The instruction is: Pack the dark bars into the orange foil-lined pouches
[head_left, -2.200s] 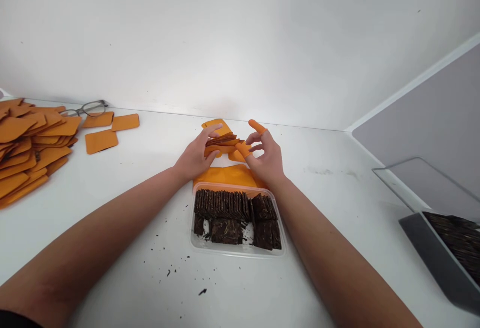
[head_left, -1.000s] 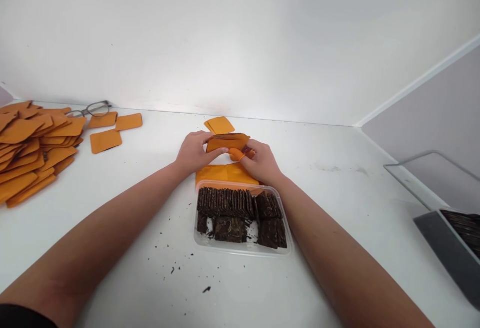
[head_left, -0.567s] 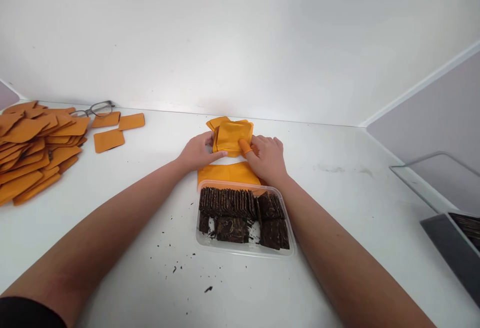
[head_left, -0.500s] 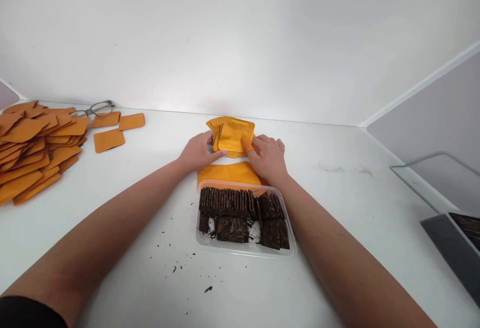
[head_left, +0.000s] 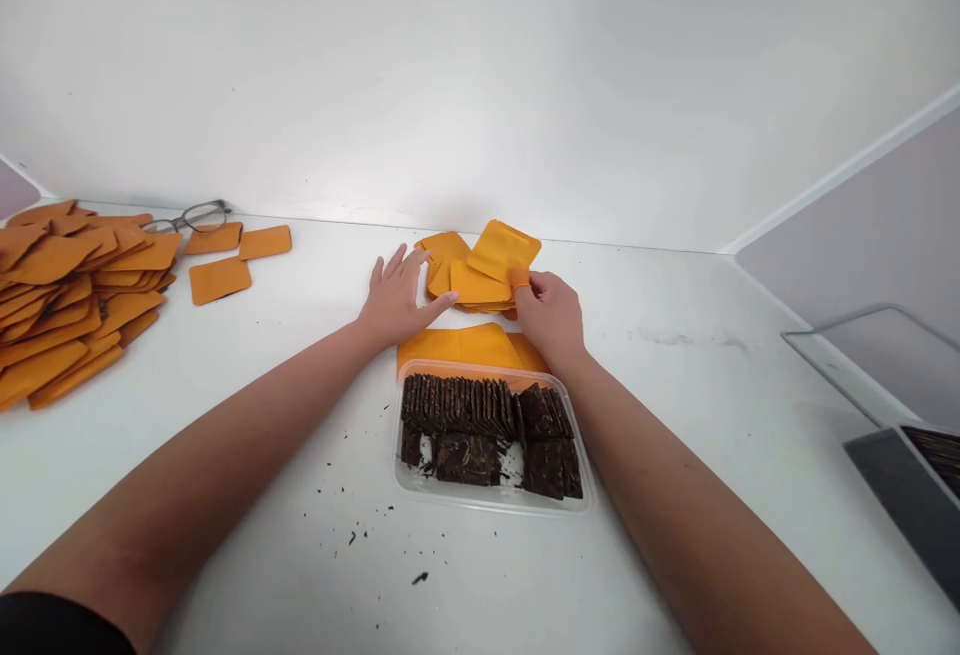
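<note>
Orange was the packet (head_left: 504, 250) your right hand (head_left: 551, 317) pinched between thumb and finger, above the packet stack (head_left: 476, 287). Your left hand (head_left: 396, 303) was spread open, gripping nothing, beside that stack. Nearer you, the clear container (head_left: 491, 507) held dark brown pieces (head_left: 461, 405).

Black sleeve (head_left: 64, 623) edge; orange finger cover (head_left: 520, 279) on right hand (head_left: 553, 319).

The large pile of orange packets (head_left: 75, 285) runs past the left edge. At right, the dark bin (head_left: 904, 500) is cut off, its contents only partly showing. The right hand (head_left: 553, 315) hides one corner of the raised packet (head_left: 502, 250).
</note>
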Demonstrator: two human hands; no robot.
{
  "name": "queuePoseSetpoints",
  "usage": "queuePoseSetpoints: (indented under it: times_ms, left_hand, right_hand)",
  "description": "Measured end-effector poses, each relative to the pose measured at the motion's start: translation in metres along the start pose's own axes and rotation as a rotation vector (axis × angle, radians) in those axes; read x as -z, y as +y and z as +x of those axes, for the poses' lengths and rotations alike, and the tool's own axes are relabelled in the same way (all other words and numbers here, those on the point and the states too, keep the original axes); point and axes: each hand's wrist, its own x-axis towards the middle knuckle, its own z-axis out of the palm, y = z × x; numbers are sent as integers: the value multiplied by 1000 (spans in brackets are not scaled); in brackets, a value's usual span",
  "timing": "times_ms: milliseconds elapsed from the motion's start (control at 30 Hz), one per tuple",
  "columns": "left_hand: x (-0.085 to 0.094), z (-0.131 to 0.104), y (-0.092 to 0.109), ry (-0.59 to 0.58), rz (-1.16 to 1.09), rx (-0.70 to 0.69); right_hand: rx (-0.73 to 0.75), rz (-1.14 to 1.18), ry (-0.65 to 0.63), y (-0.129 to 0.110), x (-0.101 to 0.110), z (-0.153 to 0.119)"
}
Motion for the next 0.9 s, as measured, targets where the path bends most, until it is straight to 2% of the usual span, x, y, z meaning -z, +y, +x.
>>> queuePoseSetpoints:
  times_ms: [167, 300, 400, 633, 800, 900]
  left_hand:
    - [-4, -1, -2, -1, 33, -73]
    - [-6, -4, -3, 89, 36, -11]
    - [-7, -5, -4, 129, 13, 44]
    - [-4, -8, -2, 126, -48, 36]
    - [9, -12, 3, 137, -78, -49]
    - [14, -15, 7, 105, -61, -151]
  right_hand:
    - [-42, 127, 179, 12, 1, 3]
    - [-47, 182, 304, 14, 5, 4]
    - [-79, 226, 327, 14, 7, 3]
    - [-154, 349, 164, 6, 7, -3]
    - [-142, 352, 46, -7, 6, -10]
    - [-125, 358, -29, -12, 2, -13]
